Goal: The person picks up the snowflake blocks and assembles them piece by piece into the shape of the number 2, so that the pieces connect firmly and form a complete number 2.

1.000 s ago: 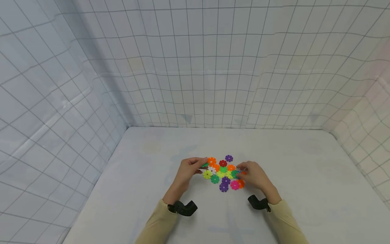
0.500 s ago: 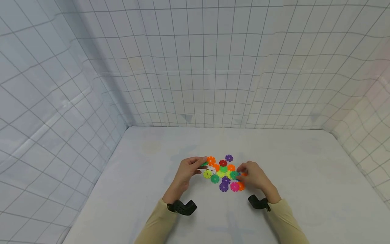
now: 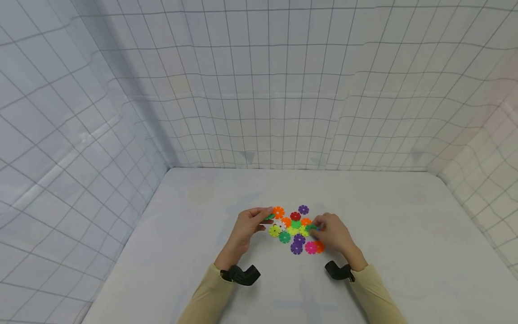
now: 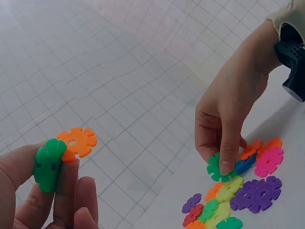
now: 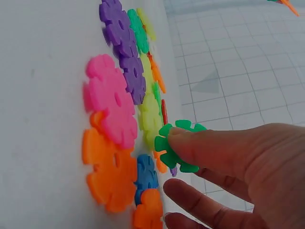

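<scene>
My left hand [image 3: 247, 225] pinches a green flower-shaped plastic disc [image 4: 46, 167] between thumb and fingers, held up off the table. An orange disc [image 4: 84, 140] is slotted onto its side, past the fingertips. Over the right part of the group of discs, my right hand [image 3: 335, 233] pinches another green disc [image 5: 164, 144] under the thumb, its notched edge showing. Close below that hand, a blue disc [image 5: 147, 172] lies overlapped with an orange one [image 5: 148, 210]. A pink disc [image 5: 110, 98] lies beside them, overlapping a second orange disc [image 5: 108, 174].
Between the hands, several discs lie in a cluster on the white table [image 3: 162, 270], among them yellow [image 4: 230, 189], red [image 3: 295, 216] and purple ones [image 4: 256, 195]. One purple disc [image 3: 303, 209] lies apart at the far side. Grid-patterned sheets [image 3: 259, 90] wall the table.
The right hand has shifted slightly left, and its green disc now looks more tilted. The left hand, with its joined green and orange discs, has moved only a little left.
</scene>
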`<state>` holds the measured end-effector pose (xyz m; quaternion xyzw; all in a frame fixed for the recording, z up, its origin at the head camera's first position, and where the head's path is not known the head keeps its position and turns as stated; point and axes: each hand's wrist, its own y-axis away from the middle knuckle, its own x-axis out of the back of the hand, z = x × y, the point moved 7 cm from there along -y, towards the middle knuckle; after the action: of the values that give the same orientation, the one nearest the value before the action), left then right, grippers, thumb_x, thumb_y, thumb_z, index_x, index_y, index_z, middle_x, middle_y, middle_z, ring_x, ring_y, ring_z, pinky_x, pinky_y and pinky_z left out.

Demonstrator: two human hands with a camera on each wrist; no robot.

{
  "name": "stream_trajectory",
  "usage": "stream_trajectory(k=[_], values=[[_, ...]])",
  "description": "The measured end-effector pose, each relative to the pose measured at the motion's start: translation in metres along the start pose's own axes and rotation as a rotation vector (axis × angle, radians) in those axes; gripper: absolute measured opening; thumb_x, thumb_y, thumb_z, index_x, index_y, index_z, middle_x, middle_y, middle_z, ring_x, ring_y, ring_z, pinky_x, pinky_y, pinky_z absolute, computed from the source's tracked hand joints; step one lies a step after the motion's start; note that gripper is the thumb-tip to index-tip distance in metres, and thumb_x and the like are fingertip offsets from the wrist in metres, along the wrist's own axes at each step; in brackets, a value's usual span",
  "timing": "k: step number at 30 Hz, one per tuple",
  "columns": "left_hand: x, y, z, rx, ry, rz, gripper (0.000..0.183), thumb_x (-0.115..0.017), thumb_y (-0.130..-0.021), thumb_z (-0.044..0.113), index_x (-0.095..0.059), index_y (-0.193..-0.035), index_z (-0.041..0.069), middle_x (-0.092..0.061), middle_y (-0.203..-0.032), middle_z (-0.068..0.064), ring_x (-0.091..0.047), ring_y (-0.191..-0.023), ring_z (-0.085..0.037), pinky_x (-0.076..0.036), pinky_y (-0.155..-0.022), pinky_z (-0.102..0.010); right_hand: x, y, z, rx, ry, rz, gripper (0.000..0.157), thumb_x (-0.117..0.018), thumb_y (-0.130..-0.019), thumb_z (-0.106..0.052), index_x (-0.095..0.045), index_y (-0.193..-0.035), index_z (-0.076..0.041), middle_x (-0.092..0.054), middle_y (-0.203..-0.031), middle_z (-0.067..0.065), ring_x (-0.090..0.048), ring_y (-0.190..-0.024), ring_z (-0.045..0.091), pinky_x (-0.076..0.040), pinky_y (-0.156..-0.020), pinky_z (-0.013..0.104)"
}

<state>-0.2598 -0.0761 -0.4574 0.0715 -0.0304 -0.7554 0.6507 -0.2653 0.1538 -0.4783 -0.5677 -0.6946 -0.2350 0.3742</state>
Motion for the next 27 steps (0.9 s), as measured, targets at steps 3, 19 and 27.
stream_trajectory(k=[3,19,27], values=[[-0.001,0.000,0.000,0.001,0.016,-0.007,0.040,-0.068,-0.089,0.033,-0.068,-0.108,-0.003,-0.069,-0.095,-0.007,-0.065,-0.086,-0.022,-0.049,-0.075,-0.031,0.003,0.001,-0.001,-0.006,-0.061,0.025,0.009,-0.075,-0.081,-0.013,-0.069,-0.080,-0.008,-0.059,-0.077,0.000,-0.053,-0.071,0.017,-0.047,-0.063,0.032],[-0.013,0.004,0.003,-0.109,0.048,-0.143,0.028,-0.069,-0.089,0.020,-0.065,-0.103,-0.005,-0.066,-0.093,-0.010,-0.056,-0.099,-0.045,-0.049,-0.085,-0.046,0.010,0.006,-0.039,-0.095,-0.897,-0.083,0.030,-0.066,-0.091,-0.016,-0.054,-0.109,0.003,-0.065,-0.093,0.029,-0.067,-0.076,0.029,-0.055,-0.073,0.039],[-0.020,0.006,0.008,-0.193,-0.067,-0.180,0.025,-0.072,-0.086,0.020,-0.071,-0.099,-0.001,-0.068,-0.093,-0.015,-0.059,-0.085,-0.039,-0.045,-0.082,-0.059,0.012,0.012,-0.051,-0.096,-1.025,-0.083,0.019,-0.065,-0.091,-0.009,-0.052,-0.098,0.002,-0.065,-0.086,0.023,-0.067,-0.068,0.022,-0.055,-0.065,0.028]])
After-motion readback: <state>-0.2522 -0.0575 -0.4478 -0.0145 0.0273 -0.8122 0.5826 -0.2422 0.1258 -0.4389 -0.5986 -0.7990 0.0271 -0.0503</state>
